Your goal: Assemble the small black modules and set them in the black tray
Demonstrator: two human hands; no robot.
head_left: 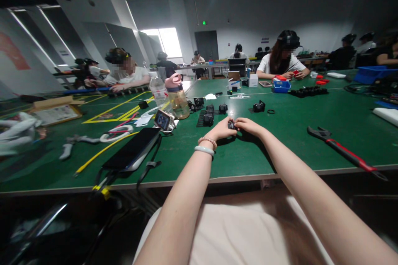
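My left hand [223,128] and my right hand [248,126] meet just above the green table, both closed around a small black part [231,125]. Most of that part is covered by my fingers, so its kind cannot be made out. Just beyond my left hand stand several black ribbed pieces [205,119], with another small black piece [223,108] close by. Farther off, past my right hand, lies a black block-like piece [258,106] beside a small black ring [270,112].
An adjustable wrench [345,151] with red-black handles lies at right. On the left are a black phone-like slab [132,149], a yellow cable [105,154], a smartwatch [163,120] and a drink bottle [178,101]. Across the table, a person works near a blue bin [281,87].
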